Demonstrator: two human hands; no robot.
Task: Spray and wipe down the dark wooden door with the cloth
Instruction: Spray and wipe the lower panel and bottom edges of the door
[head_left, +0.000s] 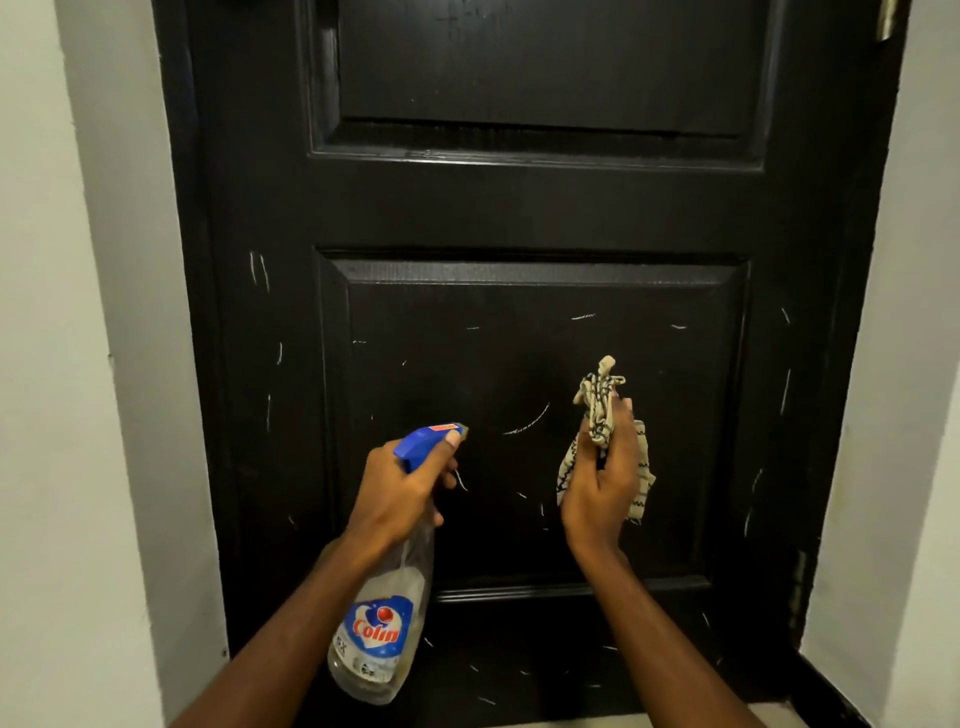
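Door (519, 208) fills view: dark wood, two recessed panels, pale scratches scattered over lower half. White wall (52, 364) on either side. Spray bottle (382, 618), clear with blue trigger head, tilted in front of lower panel, nozzle toward door. Left hand (402, 488) grips bottle neck, one fingertip up by nozzle. Right hand (605, 483) — fingers curled round bunched beige striped cloth (597, 387), close to lower panel; contact with door unclear.
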